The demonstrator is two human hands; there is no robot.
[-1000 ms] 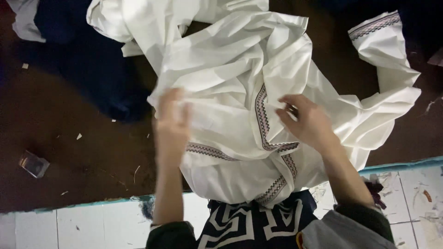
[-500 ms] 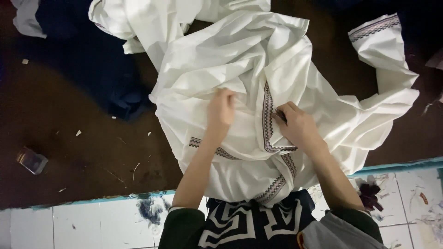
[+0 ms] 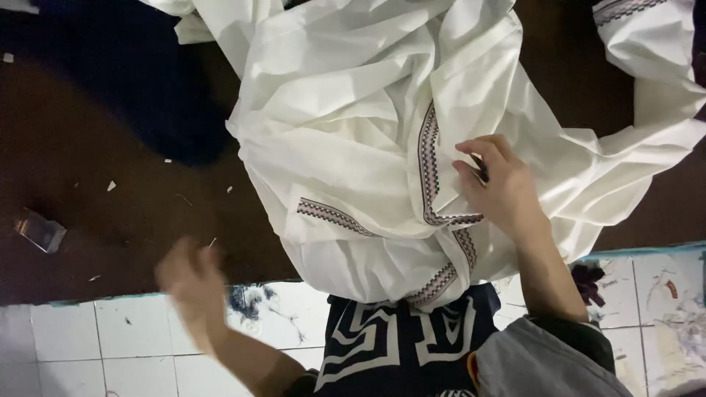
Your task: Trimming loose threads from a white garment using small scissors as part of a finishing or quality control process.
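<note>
A white garment (image 3: 353,147) with dark embroidered trim lies crumpled on a dark brown table (image 3: 110,147). My right hand (image 3: 500,187) rests on the garment beside the trimmed neck opening (image 3: 426,158). Its fingers are curled around a small dark object (image 3: 482,170) that I cannot identify. My left hand (image 3: 191,283) is off the garment, over the table's near edge at the lower left. It is blurred by motion, shows nothing in it, and its fingers cannot be made out.
A dark blue cloth (image 3: 147,88) lies at the back left of the table. A small shiny block (image 3: 40,229) sits near the left edge among paper scraps. White floor tiles (image 3: 88,345) show below, with my dark patterned clothing (image 3: 397,342) at the bottom.
My left hand has lifted off the garment and swung back to the lower left. My right hand stays by the trimmed opening. The view has moved closer.
</note>
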